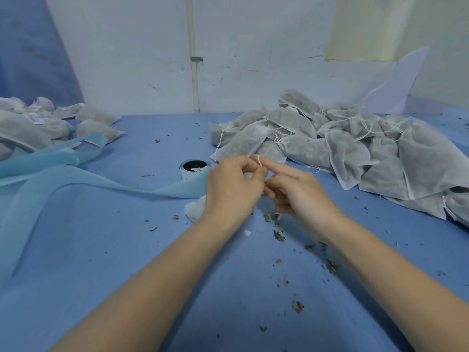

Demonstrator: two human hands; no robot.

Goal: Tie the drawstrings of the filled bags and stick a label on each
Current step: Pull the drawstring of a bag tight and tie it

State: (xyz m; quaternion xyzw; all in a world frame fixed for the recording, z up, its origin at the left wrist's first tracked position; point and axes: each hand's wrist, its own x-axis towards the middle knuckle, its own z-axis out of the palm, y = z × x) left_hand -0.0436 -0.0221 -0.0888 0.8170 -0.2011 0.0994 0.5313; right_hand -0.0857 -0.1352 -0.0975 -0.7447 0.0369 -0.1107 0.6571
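My left hand [233, 186] and my right hand [297, 194] meet over the middle of the blue table [127, 275]. Both pinch a thin white drawstring [260, 161], which loops over my right forefinger. Under my left hand lies a white fabric bag [196, 209], mostly hidden, with only a corner showing. A heap of filled grey-white drawstring bags [355, 148] with loose strings lies at the right. Another group of filled bags [50, 123], some with small labels, sits at the far left. A label roll [194, 168] stands just left of my hands.
Light blue backing tape [76, 179] trails from the roll across the left of the table. Dried herb crumbs [279, 235] are scattered near and below my right forearm. A white wall with a pipe [194, 72] rises behind the table.
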